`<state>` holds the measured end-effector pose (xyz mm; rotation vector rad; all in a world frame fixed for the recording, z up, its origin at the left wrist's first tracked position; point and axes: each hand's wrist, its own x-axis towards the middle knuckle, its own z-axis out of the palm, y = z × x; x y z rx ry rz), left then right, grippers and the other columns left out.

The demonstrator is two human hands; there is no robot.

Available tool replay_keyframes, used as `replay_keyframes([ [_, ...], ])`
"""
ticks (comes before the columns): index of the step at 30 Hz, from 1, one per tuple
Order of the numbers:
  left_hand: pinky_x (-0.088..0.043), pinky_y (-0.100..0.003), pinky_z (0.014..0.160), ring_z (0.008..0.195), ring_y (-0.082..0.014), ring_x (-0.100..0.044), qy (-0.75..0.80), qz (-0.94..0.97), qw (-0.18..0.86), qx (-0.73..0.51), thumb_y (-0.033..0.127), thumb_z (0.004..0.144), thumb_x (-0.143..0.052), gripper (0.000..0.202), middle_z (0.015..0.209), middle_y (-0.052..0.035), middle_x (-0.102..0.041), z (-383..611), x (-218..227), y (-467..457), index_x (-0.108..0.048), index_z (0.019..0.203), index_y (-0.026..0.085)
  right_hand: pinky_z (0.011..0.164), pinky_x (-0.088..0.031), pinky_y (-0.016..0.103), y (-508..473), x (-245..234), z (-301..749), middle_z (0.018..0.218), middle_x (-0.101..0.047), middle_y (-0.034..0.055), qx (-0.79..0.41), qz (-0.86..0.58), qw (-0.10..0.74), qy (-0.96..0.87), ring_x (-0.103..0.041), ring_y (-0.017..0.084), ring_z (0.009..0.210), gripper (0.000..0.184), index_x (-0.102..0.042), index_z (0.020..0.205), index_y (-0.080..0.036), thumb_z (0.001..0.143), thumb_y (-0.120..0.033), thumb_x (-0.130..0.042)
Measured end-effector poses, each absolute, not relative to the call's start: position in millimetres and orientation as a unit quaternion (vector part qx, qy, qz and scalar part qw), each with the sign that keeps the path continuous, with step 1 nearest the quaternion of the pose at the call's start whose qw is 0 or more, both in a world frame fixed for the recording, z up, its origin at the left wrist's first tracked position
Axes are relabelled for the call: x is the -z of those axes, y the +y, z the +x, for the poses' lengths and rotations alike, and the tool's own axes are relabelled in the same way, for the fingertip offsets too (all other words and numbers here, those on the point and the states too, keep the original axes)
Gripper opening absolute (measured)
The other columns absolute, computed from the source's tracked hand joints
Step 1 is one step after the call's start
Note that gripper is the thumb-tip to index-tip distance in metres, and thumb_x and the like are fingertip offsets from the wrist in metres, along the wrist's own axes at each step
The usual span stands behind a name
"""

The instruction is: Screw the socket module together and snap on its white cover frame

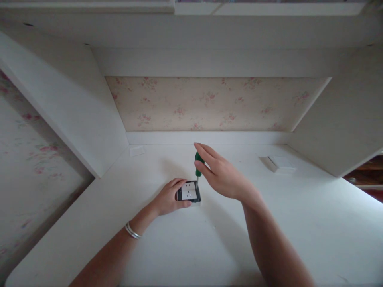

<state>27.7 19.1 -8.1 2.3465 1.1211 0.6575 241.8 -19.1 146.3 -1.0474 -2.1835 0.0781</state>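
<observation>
A wall power socket [188, 191] with a white slotted face and black frame lies face up on the white desktop, on what looks like a white box. My left hand [170, 197] grips it from the left, fingers at its far edge and thumb at its near edge. In my right hand [220, 171] is a screwdriver [198, 171] with a green handle, held nearly upright. Its metal shaft meets the right side of the socket's black frame. The screw under the tip is too small to make out.
A thin white plate [137, 150] lies at the back left of the desktop [167, 247]. Farther right sits a white square box [281, 164]. White side panels [66, 91] and an overhead shelf [209, 32] enclose the space, with floral wallpaper [206, 103] behind.
</observation>
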Motion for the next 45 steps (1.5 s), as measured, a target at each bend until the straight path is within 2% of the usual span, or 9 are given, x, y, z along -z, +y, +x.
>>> replay_keyframes([
  [6,-0.034,-0.041,0.108,0.125,-0.0283,-0.042,0.412,0.848,0.232,-0.241,0.058,0.071,-0.068,0.079,0.136,-0.0086,-0.045,27.5,7.0,18.4,-0.042,0.137,0.024,0.093,-0.048,0.038,-21.0,-148.0,241.5,0.121,-0.06,0.0084,-0.044,-0.413,0.375,-0.828,-0.057,0.022,0.11,0.032,-0.06,0.121,-0.024,0.093,-0.032,-0.048],
  [10,-0.033,-0.043,0.108,0.125,-0.0292,-0.042,0.409,0.849,0.238,-0.237,0.058,0.071,-0.068,0.079,0.136,-0.0093,-0.045,27.9,6.1,18.5,-0.043,0.137,0.023,0.103,-0.041,0.038,-21.4,-149.2,241.2,0.137,-0.05,0.0079,-0.055,-0.393,0.366,-0.842,-0.046,0.021,0.126,0.039,-0.048,0.134,-0.023,0.097,-0.027,-0.037],
  [15,-0.033,-0.043,0.108,0.124,-0.0292,-0.043,0.411,0.845,0.239,-0.243,0.057,0.069,-0.07,0.079,0.135,-0.009,-0.046,28.2,5.4,18.6,-0.044,0.136,0.025,0.09,-0.049,0.036,-19.8,-147.5,241.2,0.118,-0.062,0.0075,-0.02,-0.449,0.372,-0.812,-0.061,0.021,0.103,0.03,-0.063,0.118,-0.025,0.094,-0.033,-0.047],
  [20,-0.032,-0.044,0.108,0.125,-0.0298,-0.042,0.409,0.847,0.24,-0.24,0.057,0.07,-0.069,0.078,0.136,-0.0089,-0.045,27.8,6.4,18.7,-0.044,0.137,0.025,0.106,-0.039,0.039,-19.0,-148.7,243.9,0.142,-0.045,0.0056,-0.069,-0.387,0.36,-0.846,-0.042,0.021,0.13,0.041,-0.046,0.137,-0.024,0.097,-0.029,-0.035],
  [28,-0.035,-0.041,0.107,0.123,-0.0278,-0.044,0.405,0.851,0.229,-0.244,0.058,0.07,-0.069,0.078,0.134,-0.0085,-0.046,28.4,5.6,18.5,-0.044,0.136,0.023,0.085,-0.048,0.033,-21.2,-145.9,235.1,0.11,-0.065,0.0077,0.002,-0.438,0.37,-0.819,-0.06,0.021,0.101,0.031,-0.063,0.115,-0.023,0.093,-0.038,-0.049],
  [33,-0.035,-0.04,0.106,0.122,-0.0281,-0.045,0.398,0.852,0.232,-0.25,0.059,0.07,-0.068,0.077,0.133,-0.0085,-0.047,27.2,5.4,18.6,-0.046,0.134,0.023,0.079,-0.049,0.035,-25.4,-170.2,241.8,0.124,-0.059,0.0081,0.014,-0.451,0.217,-0.866,-0.063,0.023,0.097,0.042,-0.047,0.133,-0.026,0.091,-0.025,-0.045],
  [36,-0.036,-0.041,0.105,0.122,-0.0289,-0.045,0.402,0.848,0.232,-0.256,0.059,0.069,-0.068,0.077,0.133,-0.0088,-0.048,26.0,7.4,18.5,-0.047,0.134,0.024,0.065,-0.048,0.035,-21.9,-193.6,241.4,0.088,-0.07,0.0093,0.07,-0.477,0.08,-0.872,-0.066,0.026,0.077,0.026,-0.068,0.1,-0.023,0.083,-0.039,-0.058],
  [39,-0.036,-0.041,0.104,0.121,-0.029,-0.046,0.4,0.848,0.229,-0.262,0.059,0.069,-0.068,0.077,0.132,-0.0086,-0.049,24.9,8.0,17.4,-0.046,0.134,0.025,0.059,-0.046,0.037,-13.6,-209.5,231.6,0.075,-0.069,0.0146,0.124,-0.51,0.002,-0.851,-0.066,0.03,0.072,0.04,-0.07,0.077,-0.018,0.078,-0.056,-0.058],
  [45,-0.036,-0.041,0.104,0.12,-0.0286,-0.047,0.388,0.853,0.231,-0.262,0.062,0.07,-0.065,0.078,0.132,-0.0096,-0.049,21.1,6.3,15.7,-0.046,0.135,0.024,0.057,-0.043,0.029,7.1,-217.6,215.8,0.091,-0.07,0.0075,0.063,-0.427,-0.043,-0.901,-0.066,0.023,0.077,0.034,-0.065,0.103,-0.024,0.072,-0.039,-0.067],
])
